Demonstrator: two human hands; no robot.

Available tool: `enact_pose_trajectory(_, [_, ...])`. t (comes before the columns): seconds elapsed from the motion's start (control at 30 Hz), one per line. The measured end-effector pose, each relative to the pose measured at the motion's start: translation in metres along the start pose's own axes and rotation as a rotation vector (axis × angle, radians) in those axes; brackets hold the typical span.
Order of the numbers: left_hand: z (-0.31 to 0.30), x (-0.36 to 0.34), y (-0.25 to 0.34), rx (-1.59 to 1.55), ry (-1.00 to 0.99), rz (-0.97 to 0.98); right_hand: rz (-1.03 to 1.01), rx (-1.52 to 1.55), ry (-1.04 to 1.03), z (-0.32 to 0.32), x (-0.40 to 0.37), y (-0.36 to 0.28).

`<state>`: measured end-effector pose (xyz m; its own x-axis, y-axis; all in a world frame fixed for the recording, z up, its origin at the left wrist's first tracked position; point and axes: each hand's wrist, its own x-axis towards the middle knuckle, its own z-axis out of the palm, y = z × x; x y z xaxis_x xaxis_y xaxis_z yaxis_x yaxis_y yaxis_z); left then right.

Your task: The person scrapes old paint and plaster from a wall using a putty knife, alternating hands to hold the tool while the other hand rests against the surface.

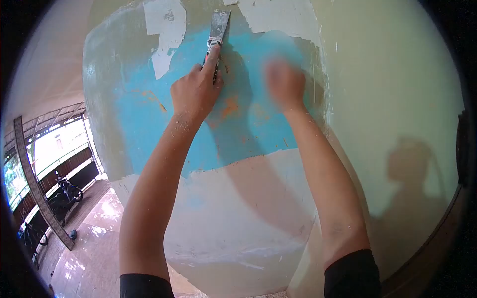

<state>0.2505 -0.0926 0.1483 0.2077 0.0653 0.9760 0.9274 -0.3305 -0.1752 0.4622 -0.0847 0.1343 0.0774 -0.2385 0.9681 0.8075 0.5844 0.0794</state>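
Observation:
My left hand is closed around the handle of a putty knife, its index finger stretched along the handle. The metal blade is smeared with pale residue and points up against the wall. To the right, my right hand is raised close to the wall; its fingers are smeared by blur, so whether it holds anything is hidden. Behind both hands is a turquoise painted patch with orange-brown spots. Whitish flaking areas border the patch at the top. Specks of dust cling to both wrists.
A pale green wall meets the worked wall at a corner on the right and carries my shadow. At the left, a tiled floor leads to a post, a railing and a parked motorcycle.

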Motion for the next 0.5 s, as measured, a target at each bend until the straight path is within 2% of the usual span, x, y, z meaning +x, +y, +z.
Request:
enact_pose_trajectory(0.03, [-0.008, 0.003, 0.003, 0.025, -0.143, -0.04, -0.003, 0.001, 0.0, 0.0, 0.0, -0.001])
enact_pose_trajectory(0.3, [-0.028, 0.042, 0.01, 0.038, -0.095, -0.039, -0.034, -0.022, -0.006, 0.0, 0.0, 0.001])
enact_pose_trajectory(0.4, [-0.035, 0.054, 0.005, 0.026, 0.004, 0.033, -0.019, -0.017, -0.018, -0.001, 0.0, 0.0])
enact_pose_trajectory(0.5, [-0.043, 0.069, 0.003, 0.075, 0.006, 0.058, -0.023, -0.03, -0.007, -0.002, 0.0, 0.0])
